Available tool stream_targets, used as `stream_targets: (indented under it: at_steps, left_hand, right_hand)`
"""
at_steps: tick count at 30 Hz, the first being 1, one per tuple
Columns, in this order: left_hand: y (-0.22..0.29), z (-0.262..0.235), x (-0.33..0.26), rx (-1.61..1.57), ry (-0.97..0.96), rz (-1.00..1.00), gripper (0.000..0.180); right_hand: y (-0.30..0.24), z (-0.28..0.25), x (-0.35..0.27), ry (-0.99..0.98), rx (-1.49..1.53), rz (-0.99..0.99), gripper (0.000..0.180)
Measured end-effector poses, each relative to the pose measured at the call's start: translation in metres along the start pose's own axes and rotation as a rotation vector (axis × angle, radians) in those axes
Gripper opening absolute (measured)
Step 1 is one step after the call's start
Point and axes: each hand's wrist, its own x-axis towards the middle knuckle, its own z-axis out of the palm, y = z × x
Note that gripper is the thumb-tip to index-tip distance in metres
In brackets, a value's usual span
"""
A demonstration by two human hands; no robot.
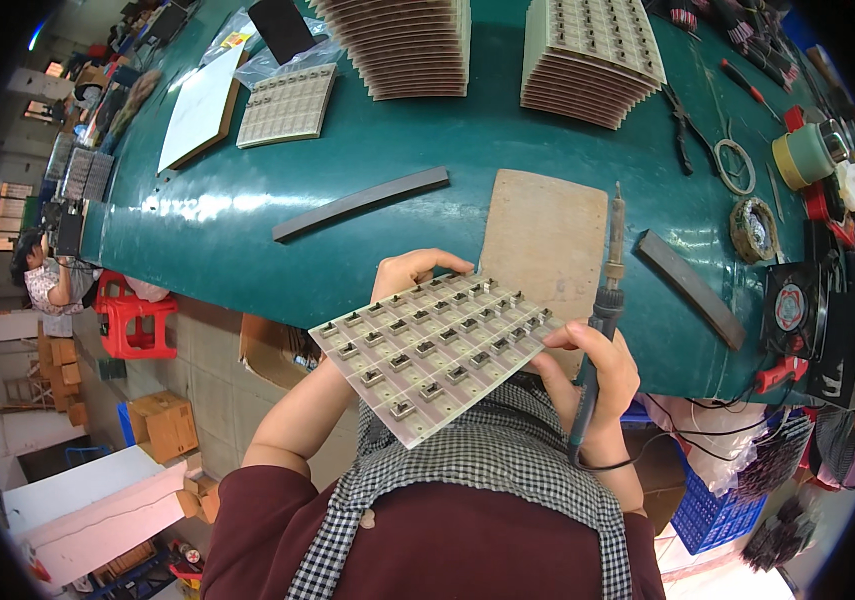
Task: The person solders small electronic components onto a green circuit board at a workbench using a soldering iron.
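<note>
Over the green table [367, 250] my left hand [409, 275] clasps a pale square panel of small dark components [437, 350]; at three o'clock, my right hand [597, 375] grips a grey-handled soldering iron [602, 310]. Inspection, I judge; soldering needs its tip lowered.

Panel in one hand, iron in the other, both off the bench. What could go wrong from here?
1. The right hand grips the soldering iron and also steadies the circuit panel; the tip could swing toward the fingers or the board.
2. The panel is tilted in mid-air, held at its far edge by the left hand; loose parts might shift or drop.
3. The iron's cord loops by the wrist and may snag.
</note>
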Motion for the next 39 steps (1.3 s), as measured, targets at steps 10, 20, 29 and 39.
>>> stream_targets:
  at_steps: [10,20,29,39]
  left_hand:
    - [-0.003,0.003,-0.001,-0.066,0.001,0.094,0.036]
    - [0.019,-0.004,-0.003,-0.051,-0.115,-0.117,0.041]
    - [0.005,-0.006,-0.002,-0.106,-0.149,0.027,0.038]
    - [0.023,0.007,-0.019,-0.141,-0.177,-0.223,0.021]
  right_hand:
    - [-0.003,-0.002,0.003,0.022,-0.011,-0.076,0.051]
    - [-0.004,-0.002,0.001,0.041,0.051,-0.119,0.048]
    - [-0.003,-0.002,0.003,0.036,0.052,-0.123,0.048]
    - [0.01,-0.021,-0.016,0.178,0.037,0.07,0.042]
